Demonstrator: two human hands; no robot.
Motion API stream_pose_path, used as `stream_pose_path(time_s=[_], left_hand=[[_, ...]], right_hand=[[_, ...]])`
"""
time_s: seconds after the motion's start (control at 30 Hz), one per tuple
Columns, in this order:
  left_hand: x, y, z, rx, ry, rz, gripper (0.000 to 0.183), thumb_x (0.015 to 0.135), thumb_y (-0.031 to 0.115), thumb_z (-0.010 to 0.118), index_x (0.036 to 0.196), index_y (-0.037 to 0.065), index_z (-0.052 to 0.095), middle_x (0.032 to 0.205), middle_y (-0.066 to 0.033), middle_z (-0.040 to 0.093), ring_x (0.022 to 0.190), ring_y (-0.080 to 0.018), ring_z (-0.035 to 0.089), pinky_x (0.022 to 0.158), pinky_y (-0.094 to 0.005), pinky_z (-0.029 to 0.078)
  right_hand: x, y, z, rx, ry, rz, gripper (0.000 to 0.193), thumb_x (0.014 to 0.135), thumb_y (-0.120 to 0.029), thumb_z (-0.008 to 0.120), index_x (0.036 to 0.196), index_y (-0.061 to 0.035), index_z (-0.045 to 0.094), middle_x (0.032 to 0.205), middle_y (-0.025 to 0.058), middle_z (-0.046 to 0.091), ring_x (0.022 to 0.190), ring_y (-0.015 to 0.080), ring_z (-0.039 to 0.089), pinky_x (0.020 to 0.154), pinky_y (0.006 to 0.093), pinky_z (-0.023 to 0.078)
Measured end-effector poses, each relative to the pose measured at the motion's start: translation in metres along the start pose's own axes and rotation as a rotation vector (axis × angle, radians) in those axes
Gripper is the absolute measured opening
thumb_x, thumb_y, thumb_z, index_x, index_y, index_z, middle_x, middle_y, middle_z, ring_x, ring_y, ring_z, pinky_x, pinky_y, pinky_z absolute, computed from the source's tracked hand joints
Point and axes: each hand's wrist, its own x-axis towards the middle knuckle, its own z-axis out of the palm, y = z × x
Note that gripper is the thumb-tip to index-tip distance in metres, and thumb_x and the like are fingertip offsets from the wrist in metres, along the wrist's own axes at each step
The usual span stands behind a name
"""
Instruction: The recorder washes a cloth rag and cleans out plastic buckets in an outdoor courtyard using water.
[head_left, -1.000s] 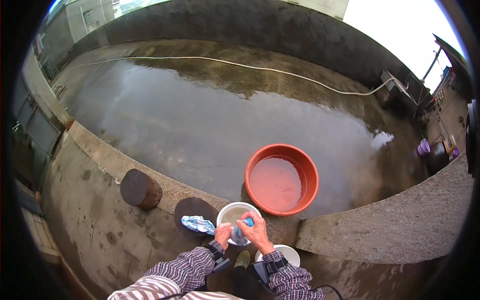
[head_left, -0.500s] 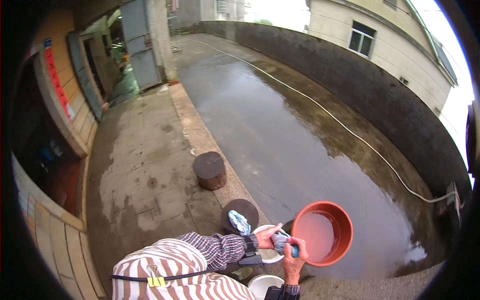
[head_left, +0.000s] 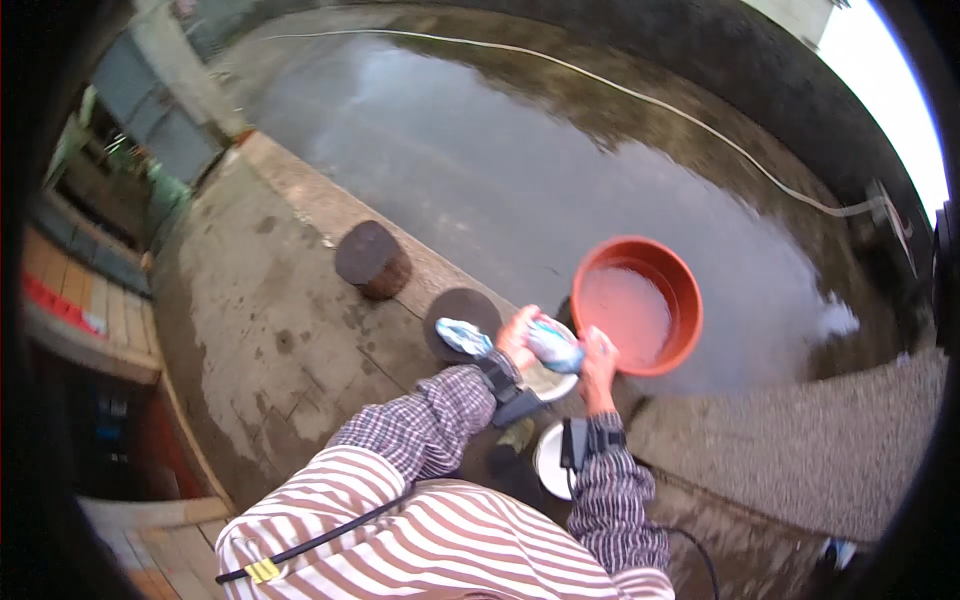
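Note:
My left hand [head_left: 517, 338] and my right hand [head_left: 598, 360] are closed on opposite ends of a bunched, wet-looking cloth [head_left: 553, 345], blue and white with a pinkish patch. They hold it stretched between them above a white bucket [head_left: 549, 384], whose rim shows below. Just right of my hands stands an orange-red basin [head_left: 692, 322] of cloudy, pinkish water. To the left, a second blue-and-white cloth [head_left: 463, 336] lies crumpled on a dark round stump-like top [head_left: 468, 303]. The fingers are somewhat blurred.
Another white bucket [head_left: 553, 462] sits near my right forearm, beside a shoe [head_left: 516, 436]. A dark stump [head_left: 373, 260] stands by the concrete ledge [head_left: 300, 180]. Beyond lies wet, reflective ground [head_left: 460, 170], crossed by a pale hose [head_left: 640, 97] along a dark wall [head_left: 760, 70].
The view has tilted down and turned, so both forearms show more fully. My hands have drawn apart to the cloth's two ends, and the cloth is stretched between them.

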Motion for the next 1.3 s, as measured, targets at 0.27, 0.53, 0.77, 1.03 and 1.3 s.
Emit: stream_pose_path(time_s=[0.27, 0.53, 0.77, 1.03, 1.3], left_hand=[[0.031, 0.000, -0.013, 0.138, 0.045, 0.009, 0.014, 0.073, 0.009, 0.053, 0.062, 0.002, 0.049, 0.062, -0.0081, 0.050, 0.061, -0.0193, 0.051, 0.062, -0.0339, 0.045], [0.027, 0.017, -0.009, 0.434, -0.045, 0.095, 0.009, 0.071, 0.004, 0.050, 0.063, 0.000, 0.053, 0.057, -0.0055, 0.051, 0.053, -0.0138, 0.049, 0.052, -0.0261, 0.041], [0.012, 0.017, 0.003, 0.766, -0.195, 0.198, 0.012, 0.068, 0.007, 0.055, 0.059, -0.001, 0.057, 0.055, -0.0044, 0.054, 0.050, -0.0088, 0.049, 0.046, -0.0242, 0.037], [-0.020, 0.023, 0.037, 0.870, -0.301, 0.315, 0.025, 0.075, 0.014, 0.050, 0.054, 0.002, 0.055, 0.052, -0.0026, 0.053, 0.051, -0.0089, 0.048, 0.049, -0.0232, 0.036], [-0.043, 0.053, 0.034, 0.672, -0.420, 0.239, 0.033, 0.080, 0.018, 0.055, 0.107, 0.000, 0.047, 0.094, -0.0090, 0.054, 0.083, -0.0131, 0.053, 0.073, -0.0276, 0.044]], right_hand=[[0.030, 0.031, 0.013, -0.245, 0.084, 0.070, 0.026, 0.086, -0.017, 0.046, 0.067, -0.0015, 0.054, 0.058, 0.0015, 0.049, 0.053, 0.0091, 0.047, 0.049, 0.0230, 0.038], [0.039, 0.041, 0.036, -0.387, 0.073, 0.077, 0.026, 0.084, -0.015, 0.046, 0.062, -0.0015, 0.053, 0.055, 0.0020, 0.050, 0.051, 0.0082, 0.045, 0.047, 0.0237, 0.035], [0.036, 0.049, 0.039, -0.475, 0.112, 0.054, 0.024, 0.080, -0.009, 0.047, 0.059, -0.0011, 0.055, 0.055, 0.0012, 0.052, 0.051, 0.0087, 0.046, 0.043, 0.0272, 0.035], [0.017, 0.035, 0.023, 0.128, 0.023, 0.269, 0.026, 0.083, -0.022, 0.051, 0.100, -0.0031, 0.054, 0.096, 0.0053, 0.056, 0.085, 0.0182, 0.054, 0.071, 0.0348, 0.046], [-0.027, -0.014, 0.042, 0.372, -0.006, 0.355, 0.040, 0.082, -0.038, 0.053, 0.109, -0.0100, 0.046, 0.105, 0.0080, 0.052, 0.095, 0.0259, 0.054, 0.077, 0.0513, 0.045]])
